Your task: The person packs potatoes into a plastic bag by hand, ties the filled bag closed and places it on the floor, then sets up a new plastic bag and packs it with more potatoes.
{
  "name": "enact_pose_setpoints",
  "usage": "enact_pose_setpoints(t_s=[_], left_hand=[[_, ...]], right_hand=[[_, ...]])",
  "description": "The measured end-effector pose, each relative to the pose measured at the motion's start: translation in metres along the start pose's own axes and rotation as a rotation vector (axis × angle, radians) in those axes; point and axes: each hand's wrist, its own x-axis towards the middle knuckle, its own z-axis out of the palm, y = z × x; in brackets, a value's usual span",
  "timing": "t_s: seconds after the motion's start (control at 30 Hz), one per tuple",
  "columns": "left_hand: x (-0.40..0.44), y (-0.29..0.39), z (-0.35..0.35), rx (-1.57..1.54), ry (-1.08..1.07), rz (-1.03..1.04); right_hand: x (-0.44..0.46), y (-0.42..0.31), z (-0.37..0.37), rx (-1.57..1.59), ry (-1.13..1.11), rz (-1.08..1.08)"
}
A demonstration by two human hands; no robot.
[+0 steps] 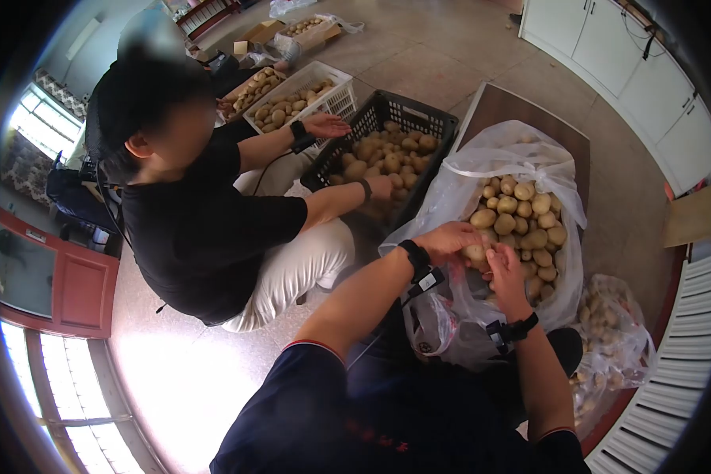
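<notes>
A large clear plastic bag (561, 174) full of potatoes (521, 209) lies open in front of me. Over its near left part, my left hand (450, 239) has its fingers closed on a potato (475, 251). My right hand (504, 268) is at the right side of that same potato, fingers bent around it. Black straps with small devices sit on both my wrists. Beyond the bag, a black crate (442, 126) holds more potatoes, and a co-worker's hand reaches into it.
At the left a co-worker in black (205, 213) crouches by the crate. White crate (344, 87) of potatoes stands behind. Another potato bag (608, 340) lies at right, near a white radiator (671, 387). White cabinets (608, 47) line the back right.
</notes>
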Motion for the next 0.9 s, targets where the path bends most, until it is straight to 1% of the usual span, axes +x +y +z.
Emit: enact_pose_setpoints(t_s=[0.03, 0.1, 0.13, 0.17, 0.2, 0.23, 0.3, 0.33, 0.4, 0.43, 0.5, 0.53, 0.6, 0.67, 0.7, 0.77, 0.83, 0.87, 0.9], left_hand=[[0.0, 0.0, -0.002, -0.003, 0.0, 0.002], [0.0, 0.002, -0.006, -0.017, 0.087, 0.03], [-0.002, 0.004, -0.008, -0.022, 0.091, 0.033], [-0.007, 0.009, -0.009, -0.017, 0.137, 0.044], [-0.009, 0.011, -0.01, -0.013, 0.183, 0.053], [-0.011, 0.014, -0.01, -0.02, 0.191, 0.052], [-0.014, 0.015, -0.014, -0.006, 0.296, 0.067], [-0.012, 0.014, -0.017, -0.01, 0.299, 0.065], [-0.009, 0.013, -0.023, -0.071, 0.369, 0.063], [-0.01, 0.013, -0.026, -0.07, 0.371, 0.067], [-0.009, 0.014, -0.031, -0.165, 0.422, 0.141], [-0.007, 0.014, -0.034, -0.158, 0.416, 0.143], [-0.006, 0.011, -0.045, -0.158, 0.484, 0.256], [-0.007, 0.006, -0.069, 0.144, 0.419, 0.274], [-0.005, 0.006, -0.074, 0.074, 0.467, 0.279], [-0.003, 0.006, -0.086, 0.004, 0.501, 0.279], [-0.003, 0.011, -0.098, -0.202, 0.585, 0.243], [-0.006, 0.013, -0.102, -0.2, 0.576, 0.24], [-0.01, 0.015, -0.105, -0.343, 0.62, 0.226]], right_hand=[[-0.002, 0.004, -0.003, -0.003, -0.001, 0.001], [-0.002, 0.021, -0.014, -0.119, 0.041, 0.054], [-0.001, 0.035, -0.022, -0.122, 0.035, 0.055], [0.002, 0.052, -0.032, -0.321, 0.046, -0.069], [0.0, 0.055, -0.035, -0.518, 0.057, -0.194], [-0.004, 0.057, -0.04, -0.519, 0.048, -0.191], [-0.014, 0.059, -0.047, -0.881, 0.053, -0.142], [-0.017, 0.063, -0.052, -0.883, 0.048, -0.139], [-0.021, 0.068, -0.062, -1.034, -0.045, -0.19], [-0.023, 0.068, -0.062, -1.034, -0.045, -0.194], [-0.024, 0.066, -0.064, -1.191, -0.114, -0.078], [-0.024, 0.07, -0.066, -1.188, -0.105, -0.08], [-0.022, 0.083, -0.07, -1.208, -0.058, -0.119], [-0.021, 0.092, -0.069, -1.248, -0.037, -0.136], [-0.022, 0.093, -0.069, -1.296, -0.031, -0.158], [-0.024, 0.087, -0.064, -1.32, -0.04, -0.113], [-0.027, 0.084, -0.063, -1.347, -0.049, -0.07], [-0.027, 0.085, -0.062, -1.364, -0.047, -0.072], [-0.028, 0.085, -0.061, -1.379, -0.046, -0.075]])
